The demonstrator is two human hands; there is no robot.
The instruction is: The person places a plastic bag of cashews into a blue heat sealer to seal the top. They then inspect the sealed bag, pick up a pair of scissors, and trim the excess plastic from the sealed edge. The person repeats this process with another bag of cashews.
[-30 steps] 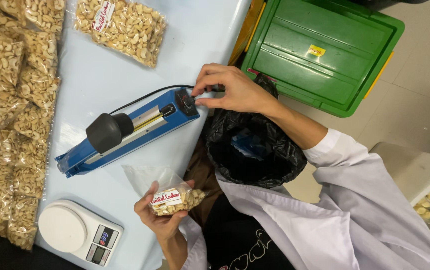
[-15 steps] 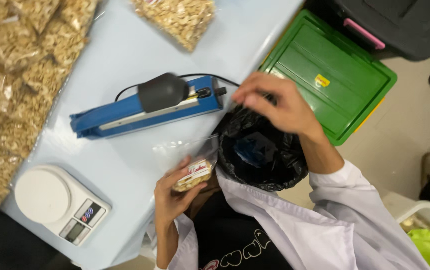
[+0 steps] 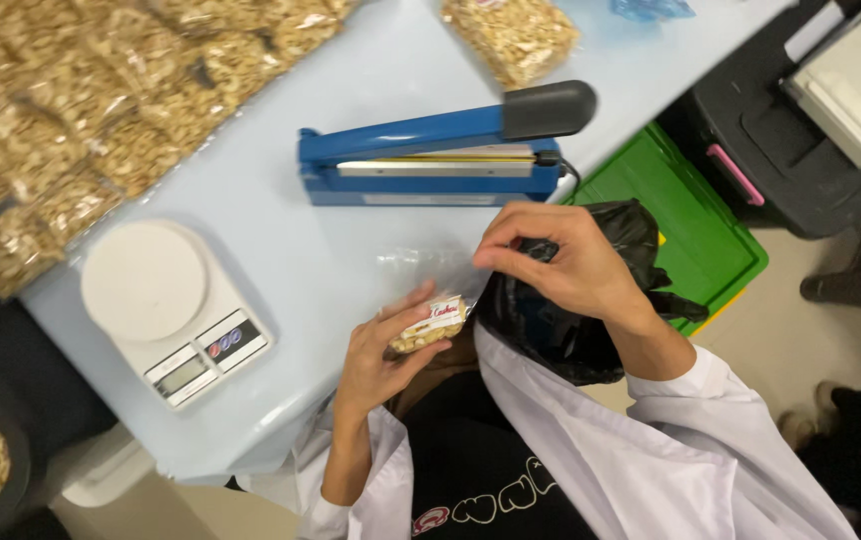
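Since a moment ago, my right hand (image 3: 561, 262) has come away from the blue sealer (image 3: 431, 160) and moved down over the black bag (image 3: 591, 320). Its fingers are pinched close together at the top edge of the small clear bag of nuts (image 3: 429, 325), right by the black bag's rim. I cannot tell if they really grip the thin plastic.

My left hand (image 3: 381, 358) has turned a little and holds the small bag of nuts from below. The fingers curl around it, and the thumb presses on the side with the label. The bag sits at the near edge of the light blue table (image 3: 341, 250), just in front of my chest.

The sealer lies flat on the table past my hands, with its black knob on the right end. The white scale (image 3: 173, 310) stands to the left of my left hand. Many filled bags of nuts (image 3: 81, 120) are piled on the far left of the table. A green bin (image 3: 691, 230) is on the floor next to the black bag.
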